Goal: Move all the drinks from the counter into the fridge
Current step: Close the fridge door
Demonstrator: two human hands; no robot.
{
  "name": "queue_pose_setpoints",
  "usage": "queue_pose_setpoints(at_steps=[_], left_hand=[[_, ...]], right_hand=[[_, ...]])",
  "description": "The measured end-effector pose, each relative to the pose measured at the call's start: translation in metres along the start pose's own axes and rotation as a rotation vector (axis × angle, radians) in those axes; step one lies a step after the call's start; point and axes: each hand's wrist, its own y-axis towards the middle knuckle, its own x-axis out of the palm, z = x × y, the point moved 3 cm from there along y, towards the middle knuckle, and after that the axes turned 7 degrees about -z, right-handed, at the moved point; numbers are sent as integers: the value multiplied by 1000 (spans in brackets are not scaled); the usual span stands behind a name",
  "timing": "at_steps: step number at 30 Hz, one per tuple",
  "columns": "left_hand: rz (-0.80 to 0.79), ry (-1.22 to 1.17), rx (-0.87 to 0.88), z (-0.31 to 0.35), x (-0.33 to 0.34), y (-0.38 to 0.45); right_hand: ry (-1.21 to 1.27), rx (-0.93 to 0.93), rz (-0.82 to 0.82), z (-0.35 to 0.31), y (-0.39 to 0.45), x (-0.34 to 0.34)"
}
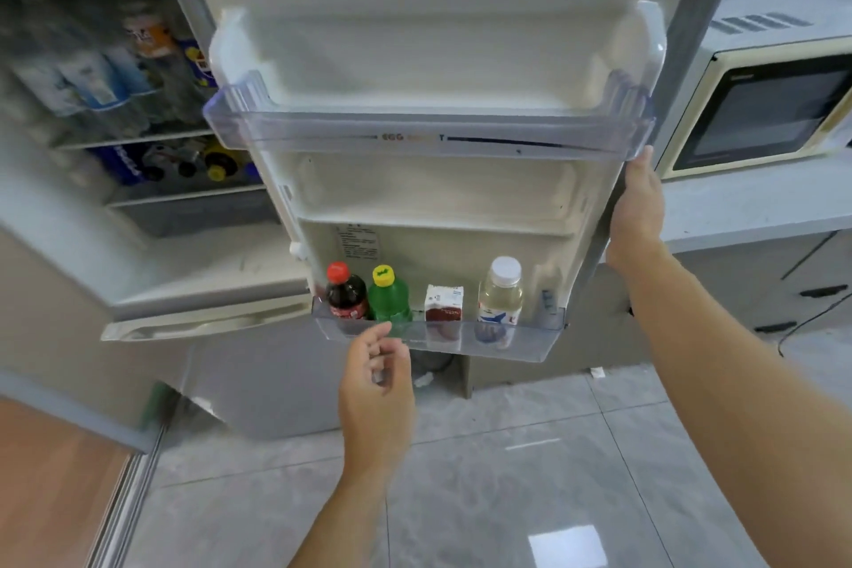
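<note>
The fridge door (438, 51) stands open in front of me. In its bottom door shelf (530, 341) stand a dark cola bottle (346, 293) with a red cap, a green bottle (389, 295) with a yellow cap, a small white and red carton (443, 302) and a clear bottle (500, 291) with a white cap. My right hand (638, 208) grips the door's right edge. My left hand (378, 378) hovers just below the shelf with loosely curled fingers and holds nothing.
The fridge interior (115, 74) at the left is packed with bottles and cans on its shelves. A microwave (760, 106) sits on the counter (756, 203) at the right. A clear upper door bin (428, 138) juts out above. Grey tiled floor lies below.
</note>
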Motion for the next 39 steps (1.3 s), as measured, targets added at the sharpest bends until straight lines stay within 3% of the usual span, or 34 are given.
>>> queue_pose_setpoints(at_steps=[8, 13, 17, 21, 27, 34, 39], left_hand=[[-25, 4, -30, -6, -39, -53], [-154, -11, 155, 12, -65, -93], [-318, 23, 381, 23, -92, -134], [-328, 55, 479, 16, -128, -158], [-116, 58, 395, -5, -200, -160], [244, 36, 299, -34, -292, -121], [517, -37, 190, -49, -358, -65]], right_hand=[[144, -319, 160, 22, -118, -1], [163, -457, 217, 36, -219, 15], [109, -544, 68, 33, -304, 37], [-20, -570, -231, 37, -367, 61], [-205, -555, -533, 33, -427, 142], [-255, -592, -677, 44, -467, 252], [-274, -545, -777, 44, -448, 324]])
